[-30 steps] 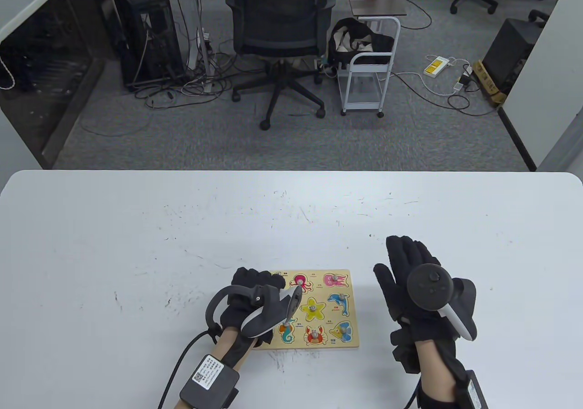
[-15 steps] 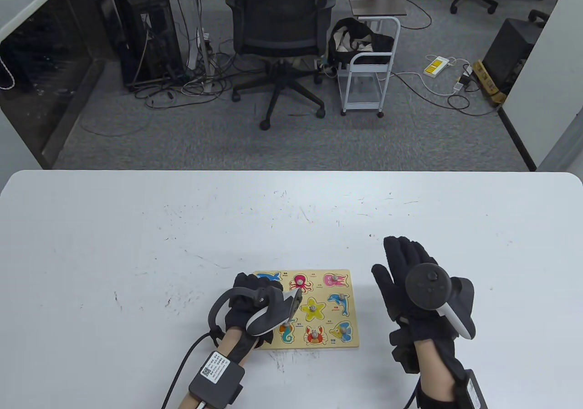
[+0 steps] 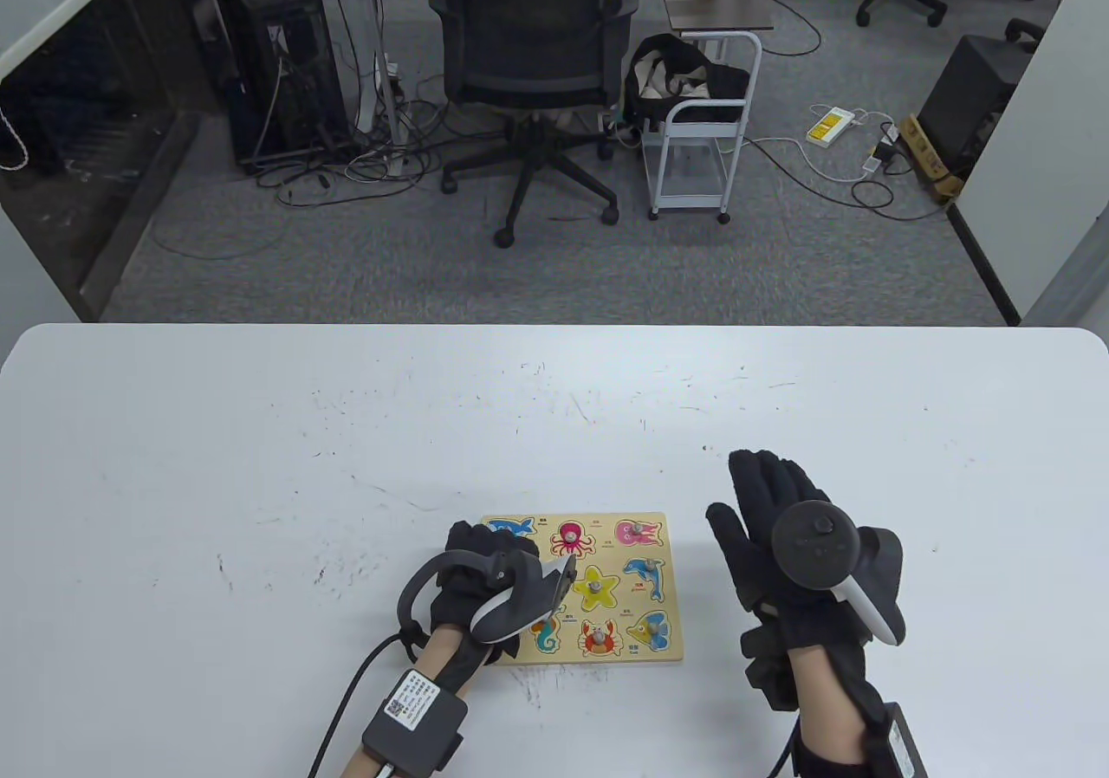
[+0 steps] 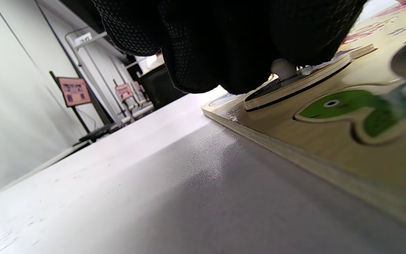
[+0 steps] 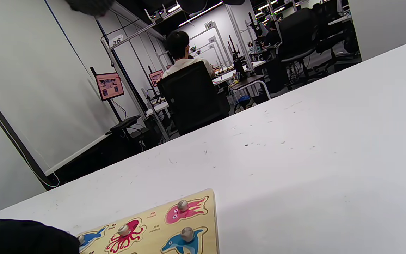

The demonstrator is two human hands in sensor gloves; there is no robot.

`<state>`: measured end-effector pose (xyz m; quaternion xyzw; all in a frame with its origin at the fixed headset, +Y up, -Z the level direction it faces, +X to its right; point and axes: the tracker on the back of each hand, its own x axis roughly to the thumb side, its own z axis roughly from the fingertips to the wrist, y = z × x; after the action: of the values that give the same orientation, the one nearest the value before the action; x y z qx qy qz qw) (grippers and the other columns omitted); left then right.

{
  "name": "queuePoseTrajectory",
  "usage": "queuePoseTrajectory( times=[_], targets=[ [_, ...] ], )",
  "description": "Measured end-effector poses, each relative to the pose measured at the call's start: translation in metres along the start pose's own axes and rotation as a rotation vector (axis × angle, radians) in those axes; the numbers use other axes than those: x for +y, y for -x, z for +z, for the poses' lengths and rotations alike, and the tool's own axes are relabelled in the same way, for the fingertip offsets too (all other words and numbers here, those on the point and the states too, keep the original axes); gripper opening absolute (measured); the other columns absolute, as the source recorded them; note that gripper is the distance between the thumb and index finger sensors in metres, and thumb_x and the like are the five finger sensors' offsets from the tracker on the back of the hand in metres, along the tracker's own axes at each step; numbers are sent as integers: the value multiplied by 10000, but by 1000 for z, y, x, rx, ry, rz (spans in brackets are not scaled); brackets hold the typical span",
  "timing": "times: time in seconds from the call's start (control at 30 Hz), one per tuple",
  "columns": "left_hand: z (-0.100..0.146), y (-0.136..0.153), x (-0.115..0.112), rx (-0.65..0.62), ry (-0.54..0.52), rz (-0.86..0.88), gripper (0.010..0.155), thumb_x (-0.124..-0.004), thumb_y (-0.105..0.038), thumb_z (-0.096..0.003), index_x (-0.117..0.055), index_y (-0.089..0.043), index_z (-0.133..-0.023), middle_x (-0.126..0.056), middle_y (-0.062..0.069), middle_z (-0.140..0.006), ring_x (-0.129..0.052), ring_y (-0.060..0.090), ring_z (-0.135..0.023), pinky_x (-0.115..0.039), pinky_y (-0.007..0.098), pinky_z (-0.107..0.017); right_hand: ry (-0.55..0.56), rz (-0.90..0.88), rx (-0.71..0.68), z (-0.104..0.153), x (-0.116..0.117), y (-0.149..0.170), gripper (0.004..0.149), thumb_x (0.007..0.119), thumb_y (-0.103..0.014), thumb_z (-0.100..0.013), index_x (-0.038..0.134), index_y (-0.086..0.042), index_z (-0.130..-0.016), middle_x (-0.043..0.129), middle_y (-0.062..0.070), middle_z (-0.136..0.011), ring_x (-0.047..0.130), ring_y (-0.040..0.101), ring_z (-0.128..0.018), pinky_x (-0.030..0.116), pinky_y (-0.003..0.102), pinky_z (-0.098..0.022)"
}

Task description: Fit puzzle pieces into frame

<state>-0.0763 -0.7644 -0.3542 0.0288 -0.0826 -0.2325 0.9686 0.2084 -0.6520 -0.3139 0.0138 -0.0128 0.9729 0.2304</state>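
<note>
The wooden puzzle frame (image 3: 669, 589) lies on the white table with sea-animal pieces in it: octopus (image 3: 572, 538), starfish (image 3: 596, 586), dolphin (image 3: 645, 572), crab (image 3: 598, 638) and others. My left hand (image 3: 475, 553) is curled over the frame's left side. In the left wrist view its fingertips (image 4: 224, 53) sit on the grey knob (image 4: 282, 68) of the blue whale piece (image 3: 513, 525), whose near edge (image 4: 294, 86) stands raised above the board. A green turtle piece (image 4: 347, 109) lies seated beside it. My right hand (image 3: 767, 509) is open and flat, empty, right of the frame.
The frame (image 5: 174, 229) lies near the table's front edge. An office chair (image 3: 528, 59) and a small white cart (image 3: 697, 154) stand on the floor beyond the table's far edge.
My left hand has drawn back toward me a little, uncovering the blue whale piece at the frame's top-left corner. My right hand has barely moved.
</note>
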Motion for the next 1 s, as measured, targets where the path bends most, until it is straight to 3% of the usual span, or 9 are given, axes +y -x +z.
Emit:
queuePoseTrajectory(
  times=[0.47,0.67,1.0],
  targets=[
    [2,0,0,3,8,14,423,-827,-557,-443,-843,-483,-859,-1012,-193,-842,-993,87,-827,-774,426,-734,-7,2,1,0,0,0,680,677,-554,-502,485,-302,-1103,500,34,-1190,480,403,-1104,392,618,-792],
    [3,5,3,-5,44,39,494,-780,-587,-454,-793,-468,-933,-999,-188,-881,-983,101,-855,-770,429,-739,-12,1,1,-1,1,0,680,677,-554,-501,486,-301,-1103,501,36,-1189,481,402,-1104,392,618,-792],
    [20,65,44,114,-63,345,562,-726,-600,-482,-709,-437,-1019,-901,-140,-1024,-900,156,-964,-729,451,-770,-4,8,-14,0,1,-3,680,677,-553,-502,485,-300,-1103,501,39,-1190,482,401,-1104,394,619,-792]
  ],
)
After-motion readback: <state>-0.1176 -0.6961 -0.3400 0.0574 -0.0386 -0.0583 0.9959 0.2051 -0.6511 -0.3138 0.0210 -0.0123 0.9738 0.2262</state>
